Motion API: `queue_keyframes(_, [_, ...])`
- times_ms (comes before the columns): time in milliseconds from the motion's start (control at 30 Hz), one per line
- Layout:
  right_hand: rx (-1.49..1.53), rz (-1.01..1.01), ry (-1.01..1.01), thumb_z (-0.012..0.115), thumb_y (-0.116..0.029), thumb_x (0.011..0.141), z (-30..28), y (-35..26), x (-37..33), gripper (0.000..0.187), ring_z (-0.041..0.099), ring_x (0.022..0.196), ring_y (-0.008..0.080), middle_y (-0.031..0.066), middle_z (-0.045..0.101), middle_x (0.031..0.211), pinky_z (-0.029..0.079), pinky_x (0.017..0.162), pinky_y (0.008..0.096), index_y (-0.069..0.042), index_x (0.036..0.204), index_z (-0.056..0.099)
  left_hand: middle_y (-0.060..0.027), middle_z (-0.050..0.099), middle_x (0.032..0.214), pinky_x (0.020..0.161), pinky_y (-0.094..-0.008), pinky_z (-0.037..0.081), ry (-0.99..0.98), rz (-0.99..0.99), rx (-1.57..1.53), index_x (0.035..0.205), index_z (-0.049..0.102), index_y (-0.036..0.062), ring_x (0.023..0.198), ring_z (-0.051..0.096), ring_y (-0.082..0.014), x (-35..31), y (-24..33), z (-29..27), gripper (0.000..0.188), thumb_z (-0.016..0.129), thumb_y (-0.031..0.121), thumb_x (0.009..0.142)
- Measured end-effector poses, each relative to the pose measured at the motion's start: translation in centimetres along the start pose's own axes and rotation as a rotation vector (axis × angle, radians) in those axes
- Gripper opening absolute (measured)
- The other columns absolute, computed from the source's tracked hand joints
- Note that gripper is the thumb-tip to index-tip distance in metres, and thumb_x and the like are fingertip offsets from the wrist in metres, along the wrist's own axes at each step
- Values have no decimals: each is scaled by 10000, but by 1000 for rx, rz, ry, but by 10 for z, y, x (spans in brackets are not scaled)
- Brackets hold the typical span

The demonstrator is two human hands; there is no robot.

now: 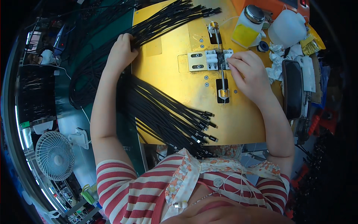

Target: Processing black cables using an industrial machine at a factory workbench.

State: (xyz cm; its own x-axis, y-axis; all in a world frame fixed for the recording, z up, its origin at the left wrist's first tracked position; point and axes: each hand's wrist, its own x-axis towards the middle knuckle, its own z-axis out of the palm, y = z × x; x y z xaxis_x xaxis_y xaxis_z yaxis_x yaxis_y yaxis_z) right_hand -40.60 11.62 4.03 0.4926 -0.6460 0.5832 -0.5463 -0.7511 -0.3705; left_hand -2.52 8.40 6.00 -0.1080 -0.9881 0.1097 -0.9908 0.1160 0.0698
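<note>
My left hand (pixel 122 53) is curled over a bundle of black cables (pixel 167 18) on the far left of the golden work plate (pixel 167 67); its fingertips are partly hidden among them. A second fan of black cables (pixel 164 108), with metal plug ends, spreads toward my body. At the small metal fixture (pixel 197 61), my right hand (pixel 248 72) has thumb and fingers pinched together beside the white clamp block on its right. What lies in that pinch is too small to make out. Two slim rods with brass-coloured nozzles (pixel 223 93) point at the fixture's middle from near and far.
Behind the fixture stand a jar of yellow liquid (pixel 247 28) and a white plastic bottle (pixel 286 28). Crumpled white tissue (pixel 275 61) and a dark flat device (pixel 292 89) lie at the right. A white fan (pixel 55 156) is at the lower left.
</note>
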Motion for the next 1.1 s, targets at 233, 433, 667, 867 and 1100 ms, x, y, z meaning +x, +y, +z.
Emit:
queue_keyframes(233, [0, 4, -16, 653, -36, 759, 1, -1, 1, 113, 582, 842, 264, 88, 605, 884, 481, 763, 360, -6, 868, 648, -135, 628, 966, 845, -386, 501, -96, 8, 104, 1032, 571, 16, 968, 600, -309, 2, 3, 6, 310, 635, 148, 759])
queue_keyframes(433, [-6, 2, -12, 652, -40, 762, -1, 0, 0, 107, 582, 843, 257, 84, 604, 881, 476, 767, 357, -6, 864, 648, -128, 593, 830, 771, -391, 498, 328, 247, 92, 938, 584, 26, 841, 594, -321, 0, -5, 14, 184, 642, 110, 785])
queue_keyframes(667, [-3, 13, -7, 660, -45, 755, 2, 0, -2, 105, 581, 839, 246, 71, 599, 871, 472, 764, 355, -16, 855, 655, -117, 681, 788, 610, -368, 515, 513, -285, -183, 886, 626, 75, 703, 674, -305, 8, 6, -25, 161, 686, 179, 778])
queue_keyframes(867, [16, 3, -11, 662, -47, 753, 1, -4, 0, 97, 579, 832, 243, 69, 597, 864, 470, 761, 356, -17, 844, 652, -130, 690, 921, 758, -423, 518, -131, -19, -56, 1079, 609, 96, 889, 660, -306, 8, 70, 14, 339, 620, 267, 787])
queue_keyframes(1100, [59, -3, 52, 664, -51, 763, -2, -3, 0, 115, 587, 853, 255, 79, 611, 892, 471, 767, 366, -17, 872, 662, -123, 692, 854, 717, -425, 533, 324, -151, -260, 1040, 666, 155, 829, 667, -343, 12, 48, -23, 272, 666, 276, 797])
